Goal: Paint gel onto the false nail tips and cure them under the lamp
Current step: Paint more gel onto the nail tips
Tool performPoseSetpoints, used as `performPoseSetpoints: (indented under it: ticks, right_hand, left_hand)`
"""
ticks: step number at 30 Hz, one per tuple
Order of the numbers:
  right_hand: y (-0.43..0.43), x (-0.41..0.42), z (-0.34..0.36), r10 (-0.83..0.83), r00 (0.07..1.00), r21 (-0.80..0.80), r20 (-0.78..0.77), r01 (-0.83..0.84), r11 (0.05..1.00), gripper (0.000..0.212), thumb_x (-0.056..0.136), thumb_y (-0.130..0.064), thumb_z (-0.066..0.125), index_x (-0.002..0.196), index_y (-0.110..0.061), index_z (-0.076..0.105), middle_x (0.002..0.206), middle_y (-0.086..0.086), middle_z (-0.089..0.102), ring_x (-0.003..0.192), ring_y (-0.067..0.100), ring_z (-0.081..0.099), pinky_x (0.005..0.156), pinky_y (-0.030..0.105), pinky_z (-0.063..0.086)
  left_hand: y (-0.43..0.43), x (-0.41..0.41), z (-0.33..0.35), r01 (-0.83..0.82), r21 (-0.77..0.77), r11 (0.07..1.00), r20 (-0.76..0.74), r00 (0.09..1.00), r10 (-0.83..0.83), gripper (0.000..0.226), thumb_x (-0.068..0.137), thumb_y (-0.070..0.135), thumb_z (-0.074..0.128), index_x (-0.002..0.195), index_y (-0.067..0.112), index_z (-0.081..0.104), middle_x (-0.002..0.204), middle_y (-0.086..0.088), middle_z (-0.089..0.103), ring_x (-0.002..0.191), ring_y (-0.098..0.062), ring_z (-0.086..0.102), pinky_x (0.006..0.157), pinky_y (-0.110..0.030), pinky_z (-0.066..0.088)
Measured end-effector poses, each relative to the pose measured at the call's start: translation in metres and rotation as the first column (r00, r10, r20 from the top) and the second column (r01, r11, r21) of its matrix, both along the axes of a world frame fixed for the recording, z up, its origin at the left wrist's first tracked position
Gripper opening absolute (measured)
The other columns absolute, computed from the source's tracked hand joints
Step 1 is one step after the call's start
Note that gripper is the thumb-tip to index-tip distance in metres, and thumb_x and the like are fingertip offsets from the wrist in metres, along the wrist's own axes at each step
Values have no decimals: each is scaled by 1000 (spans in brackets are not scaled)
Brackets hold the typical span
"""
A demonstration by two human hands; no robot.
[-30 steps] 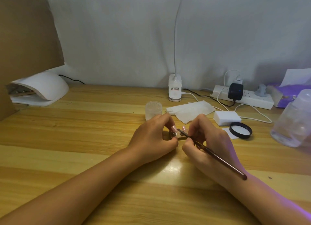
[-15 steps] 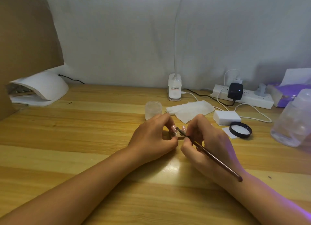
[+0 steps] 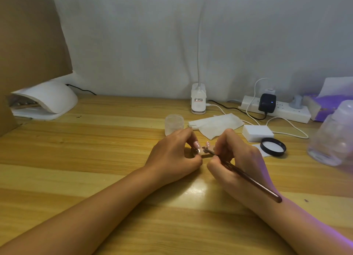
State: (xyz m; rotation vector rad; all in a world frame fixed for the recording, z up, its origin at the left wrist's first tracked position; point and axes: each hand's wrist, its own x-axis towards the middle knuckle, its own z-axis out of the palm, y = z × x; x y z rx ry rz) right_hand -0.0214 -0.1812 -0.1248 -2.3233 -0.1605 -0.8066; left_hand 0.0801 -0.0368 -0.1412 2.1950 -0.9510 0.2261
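Left hand (image 3: 175,155): is pinching the false nail tip (image 3: 197,151) at the table (image 3: 95,159) centre.
Right hand (image 3: 236,159): is gripping the brush (image 3: 248,178), bristle end pointing at the tip.
Curing lamp (image 3: 45,100): is standing far left, well apart.

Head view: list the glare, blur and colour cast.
Head view: a bright glare patch on the table between the wrists; the clear bottle at the right edge is blurred; a purple cast tints the right forearm.
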Motion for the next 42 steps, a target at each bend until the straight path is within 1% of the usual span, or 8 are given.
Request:
performPoseSetpoints:
  ticks: [4, 9, 14, 19, 22, 26, 29, 42]
  right_hand:
    - [-4, 4, -1, -88, 993, 119, 73, 79, 990, 13, 87, -20, 64, 91, -19, 52, 70, -6, 60, 64, 13, 61, 56, 40, 53]
    - [-10, 8, -1, -57, 998, 274, 7, 53, 960, 15, 88, -18, 67, 93, -26, 54, 77, -9, 65, 74, 7, 65, 63, 29, 54]
    - [-13, 9, -2, -16, 998, 407, -62, 40, 912, 12, 89, -16, 65, 90, -25, 57, 79, -3, 68, 75, 14, 67, 67, 46, 57]
    - [-13, 10, -1, -40, 997, 465, -61, 64, 883, 7, 96, -19, 55, 94, -26, 52, 79, -6, 70, 67, 5, 65, 56, 27, 53]
    - [-12, 9, 1, -102, 995, 378, 18, 87, 922, 7, 100, -33, 47, 100, -28, 52, 80, -14, 70, 69, -2, 64, 59, 16, 49]
    - [-6, 6, -3, -158, 978, 14, 139, 158, 987, 14, 91, -25, 57, 105, -23, 59, 89, -13, 62, 88, 13, 58, 77, 35, 43]
    - [-5, 8, -9, -230, 969, -199, 87, 243, 949, 31, 82, -18, 71, 110, -24, 58, 95, -13, 61, 95, 10, 45, 83, 31, 26]
    - [-8, 9, -13, -210, 975, -275, 72, 221, 936, 33, 81, -18, 74, 109, -25, 57, 91, -10, 62, 92, 15, 52, 79, 27, 18]
  left_hand:
    - [0, 0, 0, -36, 36, 999, -41, 998, 37, 23, 70, 40, 63, 84, 37, 45, 86, 16, 57, 65, -2, 52, 56, -21, 33]
    - [-1, 1, 0, -56, 94, 994, -10, 998, 57, 27, 66, 51, 50, 88, 35, 47, 88, 16, 55, 82, -3, 49, 60, -23, 33]
    - [0, 4, 0, 21, 9, 1000, -92, 996, -20, 19, 82, 38, 67, 94, 28, 57, 94, 12, 61, 90, -8, 55, 75, -33, 49]
    - [2, 4, 2, 63, 9, 998, -128, 990, -62, 20, 85, 33, 72, 101, 26, 60, 97, 11, 63, 92, -8, 59, 79, -39, 52]
    - [1, 4, 2, 70, -8, 998, -103, 992, -70, 20, 83, 27, 72, 100, 27, 61, 94, 15, 62, 85, -2, 56, 74, -29, 50]
    - [1, 1, 3, 87, -30, 996, -23, 996, -88, 23, 78, 22, 70, 97, 27, 60, 92, 14, 60, 79, -6, 55, 68, -26, 47]
    - [0, -2, 3, 89, -26, 996, 47, 995, -88, 23, 73, 25, 64, 95, 27, 58, 90, 13, 59, 80, -7, 54, 72, -33, 48]
    - [1, -4, 3, 51, 54, 997, 160, 985, -59, 21, 73, 31, 62, 93, 29, 54, 89, 16, 55, 84, -8, 49, 74, -33, 45]
